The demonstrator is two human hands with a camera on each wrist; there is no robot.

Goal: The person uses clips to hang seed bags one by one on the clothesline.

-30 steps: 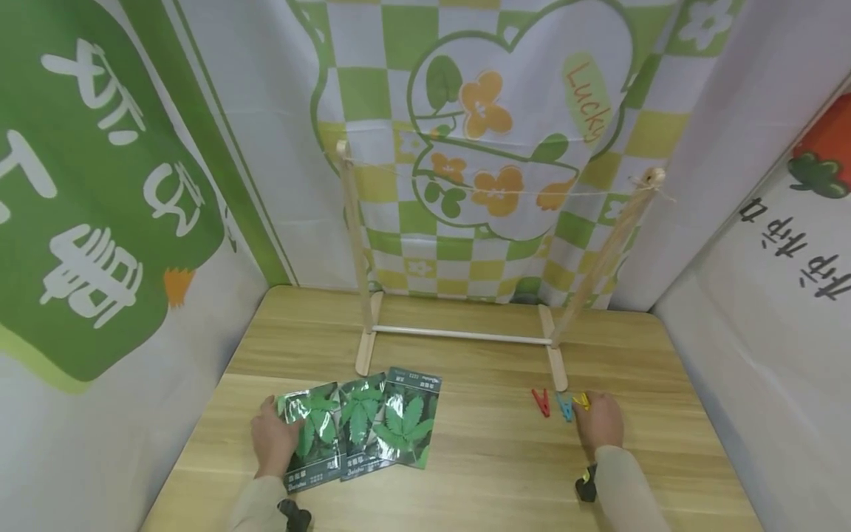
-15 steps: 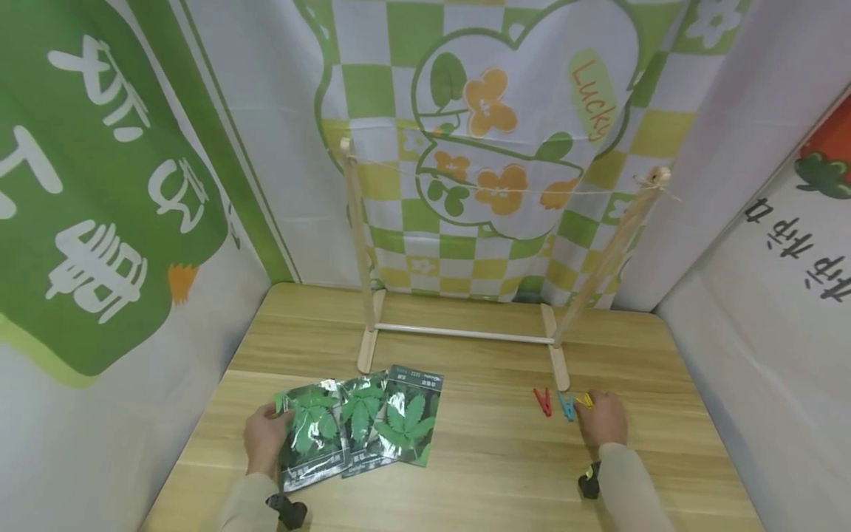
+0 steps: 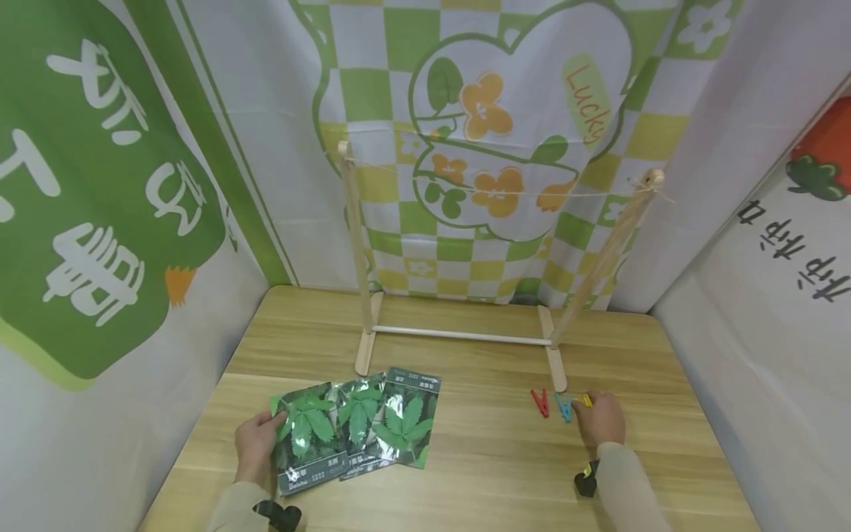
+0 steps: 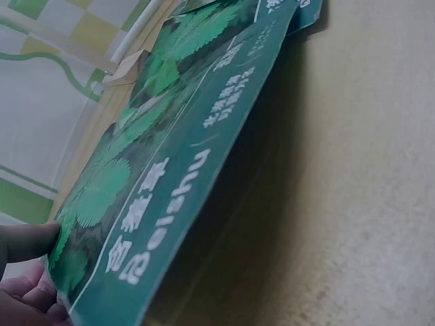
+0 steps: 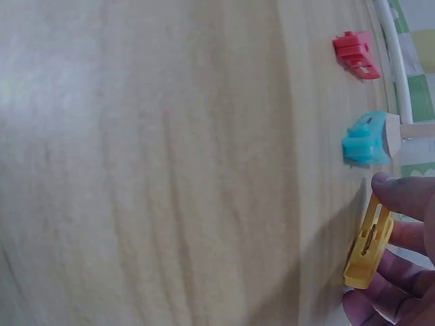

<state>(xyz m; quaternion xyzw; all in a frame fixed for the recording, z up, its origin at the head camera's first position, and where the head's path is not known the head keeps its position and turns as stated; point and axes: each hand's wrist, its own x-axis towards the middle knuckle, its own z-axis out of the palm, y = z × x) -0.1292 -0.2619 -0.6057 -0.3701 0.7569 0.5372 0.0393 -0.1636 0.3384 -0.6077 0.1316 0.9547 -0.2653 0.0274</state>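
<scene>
The left packet [image 3: 306,432], its near edge raised off the table [image 3: 505,458], is pinched between thumb and fingers of the left hand [image 3: 255,445], with the middle packet [image 3: 357,415] and right packet [image 3: 407,417] toward 3 o'clock. Well apart at 3 o'clock, the right hand [image 3: 601,419] pinches the yellow clip [image 5: 364,266], the blue clip [image 3: 565,408] and red clip [image 3: 541,403] lying at its 9 o'clock. The work looks barely begun: two packets and two clips lie unheld, and the wooden stand's [image 3: 459,335] string [image 3: 518,194], at 1 o'clock, carries none.
</scene>
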